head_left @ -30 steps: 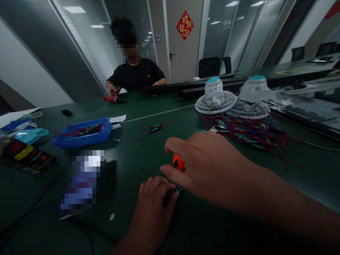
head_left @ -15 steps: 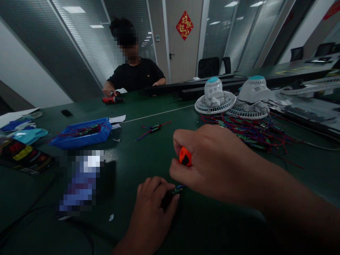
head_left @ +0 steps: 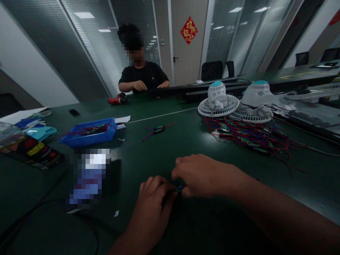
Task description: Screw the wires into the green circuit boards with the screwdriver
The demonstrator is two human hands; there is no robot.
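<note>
Circuit board [head_left: 179, 189] is pinched by my left hand [head_left: 153, 202]; my right hand [head_left: 203, 175], curled at its two o'clock, grips something or nothing, I cannot tell. Steady, gentle holding should serve best.

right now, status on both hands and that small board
Left hand holding small circuit board. Right hand at its right end, grip unclear. Second board farther off, untouched.

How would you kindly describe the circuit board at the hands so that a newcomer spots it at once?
On the dark green table, look where the left hand and right hand nearly meet. The small circuit board peeks out between them; unlike the lone board and piled boards beyond, the left hand grips it.
</note>
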